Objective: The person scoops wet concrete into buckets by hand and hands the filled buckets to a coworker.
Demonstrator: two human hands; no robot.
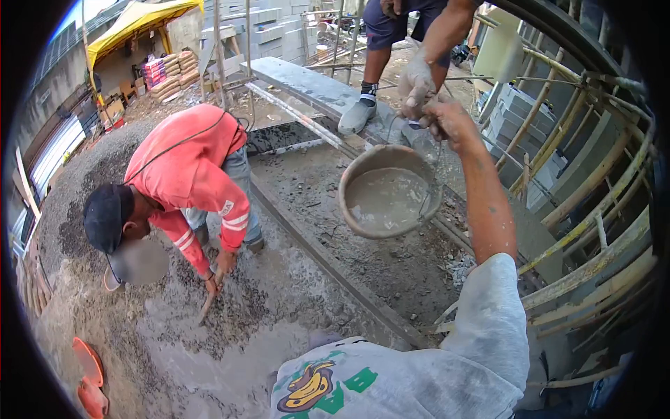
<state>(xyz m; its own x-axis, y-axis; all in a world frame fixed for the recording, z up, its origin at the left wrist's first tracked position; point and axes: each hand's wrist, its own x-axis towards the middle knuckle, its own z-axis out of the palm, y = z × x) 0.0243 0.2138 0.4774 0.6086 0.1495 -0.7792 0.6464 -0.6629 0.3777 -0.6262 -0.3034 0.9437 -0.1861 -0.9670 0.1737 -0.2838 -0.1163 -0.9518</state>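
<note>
My right hand (452, 124) is closed at the bucket's thin handle, with my arm stretched up and forward. Below it hangs a round bucket (388, 160), tilted towards me and holding wet grey cement mix (391, 199). Another person's mortar-covered hand (417, 89) meets mine at the handle; the exact grip of each is partly hidden. That person stands on a plank, one grey shoe (357, 117) near the bucket. My left hand is out of view.
A co-worker in a red shirt (188, 160) bends over wet mix at left, working a tool (207, 307). A long beam (328, 269) crosses the ground. Bamboo poles (558, 258) line the right. An orange hard hat (88, 362) lies at lower left.
</note>
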